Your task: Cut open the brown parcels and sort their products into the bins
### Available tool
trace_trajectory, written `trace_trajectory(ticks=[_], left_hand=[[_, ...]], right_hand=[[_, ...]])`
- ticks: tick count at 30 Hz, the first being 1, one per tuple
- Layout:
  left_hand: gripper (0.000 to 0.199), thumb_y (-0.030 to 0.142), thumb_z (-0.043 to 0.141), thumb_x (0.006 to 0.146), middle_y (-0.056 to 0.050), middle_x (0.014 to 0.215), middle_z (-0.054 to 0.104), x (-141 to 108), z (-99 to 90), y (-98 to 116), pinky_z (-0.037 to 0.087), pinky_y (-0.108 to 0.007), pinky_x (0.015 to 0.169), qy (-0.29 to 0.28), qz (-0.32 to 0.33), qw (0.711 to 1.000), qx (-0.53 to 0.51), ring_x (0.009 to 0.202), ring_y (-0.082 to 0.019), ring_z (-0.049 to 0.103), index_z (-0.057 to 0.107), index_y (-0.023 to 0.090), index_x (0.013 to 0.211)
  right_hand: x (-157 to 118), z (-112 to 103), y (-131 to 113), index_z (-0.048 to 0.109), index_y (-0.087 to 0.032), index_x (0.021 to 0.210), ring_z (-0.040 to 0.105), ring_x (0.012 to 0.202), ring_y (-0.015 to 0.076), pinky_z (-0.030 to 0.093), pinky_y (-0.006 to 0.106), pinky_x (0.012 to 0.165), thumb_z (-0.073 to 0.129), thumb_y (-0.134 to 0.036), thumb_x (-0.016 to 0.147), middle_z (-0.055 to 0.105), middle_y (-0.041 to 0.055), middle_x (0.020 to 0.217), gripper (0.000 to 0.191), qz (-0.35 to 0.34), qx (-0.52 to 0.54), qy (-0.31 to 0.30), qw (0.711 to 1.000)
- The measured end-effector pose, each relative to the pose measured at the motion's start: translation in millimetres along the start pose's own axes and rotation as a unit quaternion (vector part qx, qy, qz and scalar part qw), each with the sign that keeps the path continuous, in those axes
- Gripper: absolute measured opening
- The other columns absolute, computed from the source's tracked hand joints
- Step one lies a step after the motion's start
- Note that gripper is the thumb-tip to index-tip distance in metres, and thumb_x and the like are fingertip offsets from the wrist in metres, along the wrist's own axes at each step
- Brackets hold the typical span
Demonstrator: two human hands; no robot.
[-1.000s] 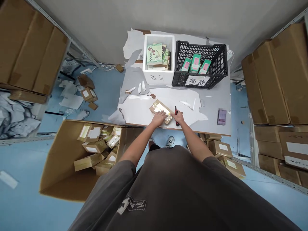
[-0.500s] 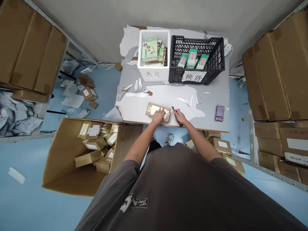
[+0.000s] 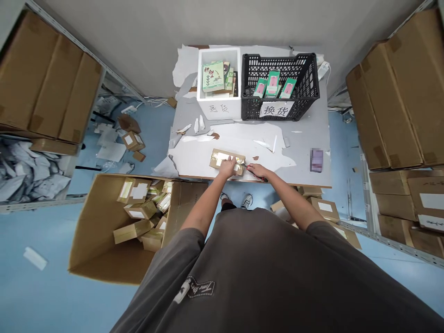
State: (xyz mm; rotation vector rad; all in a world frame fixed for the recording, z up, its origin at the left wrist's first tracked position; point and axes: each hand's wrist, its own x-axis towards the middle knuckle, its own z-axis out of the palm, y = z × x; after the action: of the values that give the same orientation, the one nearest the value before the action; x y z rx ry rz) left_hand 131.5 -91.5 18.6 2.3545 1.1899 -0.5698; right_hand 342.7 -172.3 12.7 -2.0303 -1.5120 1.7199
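A small taped cardboard box (image 3: 217,159) with a white label lies near the front edge of the worktable (image 3: 301,162). My left hand (image 3: 227,167) grips it from the near side, fingers over its top. In my right hand (image 3: 255,170) is a red and black utility knife (image 3: 262,177), its tip pointing left and touching or nearly touching the right end of the box. The fingers of that hand are closed round the handle.
Behind stand a white foam box (image 3: 219,108) holding packages and a black crate (image 3: 301,108) with green-and-pink packs. A phone (image 3: 316,160) lies at right. A big open carton (image 3: 83,231) of parcels stands on the floor at left. Shelves (image 3: 373,203) flank the table.
My right hand has brought the utility knife left and turned it, so its tip is now at the box's right end. My left hand stays on the box. The view has shifted slightly.
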Motion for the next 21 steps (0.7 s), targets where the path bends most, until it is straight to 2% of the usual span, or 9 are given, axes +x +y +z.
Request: trace_trajectory(ticks=[2,5,9,13,18,21], left_hand=[[0.124,0.038,0.096,0.079,-0.024,0.159,0.063,0.0,-0.9,0.4,0.038,-0.042,0.131,-0.007,-0.001,1.000,0.002,0.168,-0.037,0.038,0.024,0.013,0.176],[0.118,0.034,0.099,0.078,-0.024,0.160,0.062,0.4,-2.0,1.5,0.040,-0.038,0.129,-0.007,-0.011,1.000,0.005,0.165,-0.037,0.043,0.031,0.013,0.173],[0.117,0.033,0.103,0.075,-0.026,0.164,0.057,1.7,-2.5,2.2,0.042,-0.039,0.127,-0.005,-0.018,1.000,-0.006,0.160,-0.038,0.051,0.036,0.017,0.169],[0.114,0.031,0.106,0.071,-0.030,0.167,0.050,2.0,-1.8,0.5,0.050,-0.038,0.118,-0.009,-0.028,0.999,-0.029,0.148,-0.041,0.063,0.042,0.016,0.164],[0.113,0.026,0.105,0.070,-0.029,0.160,0.057,2.0,0.8,-2.5,0.052,-0.037,0.114,-0.004,-0.017,0.999,-0.033,0.146,-0.040,0.064,0.043,0.015,0.163],[0.113,0.027,0.105,0.068,-0.028,0.158,0.058,1.8,3.1,-4.4,0.052,-0.038,0.113,0.009,-0.011,0.999,-0.042,0.144,-0.041,0.065,0.044,0.017,0.162]], right_hand=[[1.1,-2.0,0.0,0.068,-0.022,0.117,0.056,0.050,0.0174,0.053,0.027,0.068,0.044,-0.039,0.118,0.065,-0.0033,0.067,0.029,-0.006,-0.003,0.001,1.000],[3.3,-2.1,3.6,0.067,-0.021,0.118,0.052,0.046,0.0159,0.048,0.026,0.060,0.045,-0.042,0.118,0.061,-0.0046,0.064,0.030,0.001,0.019,-0.007,1.000],[6.4,-1.1,9.7,0.064,-0.021,0.116,0.048,0.043,0.0144,0.043,0.023,0.052,0.047,-0.045,0.118,0.054,-0.0070,0.059,0.030,0.001,0.033,-0.029,0.999],[7.9,3.5,9.8,0.062,-0.022,0.109,0.051,0.047,0.0146,0.044,0.023,0.055,0.051,-0.050,0.117,0.058,-0.0043,0.063,0.031,-0.023,0.029,-0.011,0.999],[2.3,11.5,5.2,0.063,-0.022,0.108,0.054,0.050,0.0168,0.047,0.026,0.060,0.049,-0.044,0.117,0.060,-0.0025,0.065,0.028,-0.024,0.040,0.017,0.999],[-3.4,12.3,6.1,0.063,-0.023,0.110,0.054,0.049,0.0184,0.047,0.028,0.060,0.049,-0.043,0.117,0.058,-0.0030,0.062,0.025,-0.010,0.062,0.005,0.998]])
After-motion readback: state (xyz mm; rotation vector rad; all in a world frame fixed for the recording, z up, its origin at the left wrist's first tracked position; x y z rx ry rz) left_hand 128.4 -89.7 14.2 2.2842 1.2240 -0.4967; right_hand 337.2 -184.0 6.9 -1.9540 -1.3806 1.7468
